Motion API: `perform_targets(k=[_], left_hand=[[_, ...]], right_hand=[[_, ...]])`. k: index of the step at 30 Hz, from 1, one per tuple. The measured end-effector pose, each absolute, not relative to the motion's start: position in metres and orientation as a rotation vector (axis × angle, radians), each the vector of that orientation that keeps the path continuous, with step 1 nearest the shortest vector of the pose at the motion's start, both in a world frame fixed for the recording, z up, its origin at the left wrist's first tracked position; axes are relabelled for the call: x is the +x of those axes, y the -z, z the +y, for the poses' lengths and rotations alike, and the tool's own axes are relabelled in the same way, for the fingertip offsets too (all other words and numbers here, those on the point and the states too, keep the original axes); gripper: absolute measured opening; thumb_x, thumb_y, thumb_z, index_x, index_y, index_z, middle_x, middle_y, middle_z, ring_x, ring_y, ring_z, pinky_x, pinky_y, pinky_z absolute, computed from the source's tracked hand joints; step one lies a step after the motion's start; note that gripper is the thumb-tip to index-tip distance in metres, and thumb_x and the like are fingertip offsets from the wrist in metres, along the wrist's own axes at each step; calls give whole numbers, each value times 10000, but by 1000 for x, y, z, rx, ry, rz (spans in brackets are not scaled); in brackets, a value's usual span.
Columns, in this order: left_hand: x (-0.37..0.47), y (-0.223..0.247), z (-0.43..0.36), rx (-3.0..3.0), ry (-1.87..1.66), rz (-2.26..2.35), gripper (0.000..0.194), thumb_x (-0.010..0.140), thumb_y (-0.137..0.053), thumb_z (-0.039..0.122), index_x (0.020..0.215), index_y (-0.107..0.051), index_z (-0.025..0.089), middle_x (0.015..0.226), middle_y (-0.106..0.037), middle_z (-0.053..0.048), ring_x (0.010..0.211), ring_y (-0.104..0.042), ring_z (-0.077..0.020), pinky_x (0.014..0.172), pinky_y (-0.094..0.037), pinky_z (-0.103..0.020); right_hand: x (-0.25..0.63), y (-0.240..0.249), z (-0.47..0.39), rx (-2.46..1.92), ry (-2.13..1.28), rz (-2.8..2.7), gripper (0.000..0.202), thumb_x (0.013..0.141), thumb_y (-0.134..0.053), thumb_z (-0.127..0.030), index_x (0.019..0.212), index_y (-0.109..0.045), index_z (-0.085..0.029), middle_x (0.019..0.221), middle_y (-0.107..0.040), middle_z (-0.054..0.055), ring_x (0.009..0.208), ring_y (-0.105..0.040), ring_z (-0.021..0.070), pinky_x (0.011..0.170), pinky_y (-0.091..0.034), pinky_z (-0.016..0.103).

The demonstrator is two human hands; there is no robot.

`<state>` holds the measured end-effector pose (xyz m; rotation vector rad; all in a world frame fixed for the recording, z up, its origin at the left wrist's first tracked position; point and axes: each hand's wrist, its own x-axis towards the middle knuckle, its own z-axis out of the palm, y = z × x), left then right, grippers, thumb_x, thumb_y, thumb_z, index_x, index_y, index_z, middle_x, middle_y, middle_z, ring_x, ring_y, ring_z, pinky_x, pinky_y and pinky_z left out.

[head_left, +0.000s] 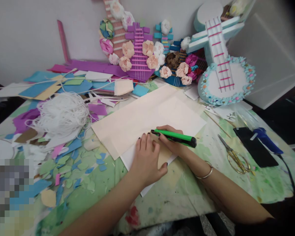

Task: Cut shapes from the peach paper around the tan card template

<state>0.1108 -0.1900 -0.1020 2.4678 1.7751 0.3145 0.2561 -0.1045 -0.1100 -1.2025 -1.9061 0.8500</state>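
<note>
Cream sheet (137, 114) is lying flat around the middle of the worktop (189, 196), set at an angle, with one end reaching toward the back edge. There's some white paper (125, 160) peeking out from under it on the side facing the front edge.

Left hand (147, 159) is palm down with the fingers a bit spread and the thumb stuck out to the side, resting on the papers and not gripping anything. Right hand (173, 142) is wrapped around a green cutter (178, 137), with its front end pointing at the left fingertips, just beside them. Can't tell if the blade is out or touching the sheet. Silver bangle (206, 172) on that wrist, btw.

Over toward the right edge you've got gold-handled scissors (238, 160), then a black phone (255, 147) with a blue glue gun (267, 141) right by it. Big tangle of white string (61, 114) sits toward the left edge, and leaf-shaped scraps (82, 173) are scattered between that and the front edge. Along the back edge there's a purple model lute (139, 52) with paper flowers, plus a white and pale blue one (226, 77) near the back right corner.
</note>
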Motion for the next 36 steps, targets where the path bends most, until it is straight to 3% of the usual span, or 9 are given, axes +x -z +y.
perform_targets(k=[14, 23, 36], left_hand=[[110, 103, -190, 2478, -340, 1789, 669, 760, -557, 550, 1221, -507, 68, 1448, -350, -277, 1365, -260, -433, 1089, -222, -562], [111, 101, -189, 2478, -317, 1781, 695, 759, -556, 547, 1220, -514, 28, 1429, -350, -317, 1348, -278, -458, 1089, -229, -560], [111, 104, -189, 2483, -318, 1795, 688, 762, -548, 561, 1232, -503, 60, 1444, -353, -276, 1365, -259, -431, 1100, -212, -552]], right_hand=[[254, 105, -108, -1256, -772, -1922, 221, 802, -576, -269, 998, -670, -234, 870, -739, 29, 667, -673, 174, 631, -526, 311], [256, 106, -105, -1240, -785, -1942, 215, 808, -573, -270, 998, -670, -238, 896, -733, 28, 693, -677, 169, 671, -534, 312], [257, 106, -107, -1256, -794, -1936, 227, 805, -571, -258, 1011, -665, -241, 900, -738, 24, 690, -677, 165, 654, -523, 301]])
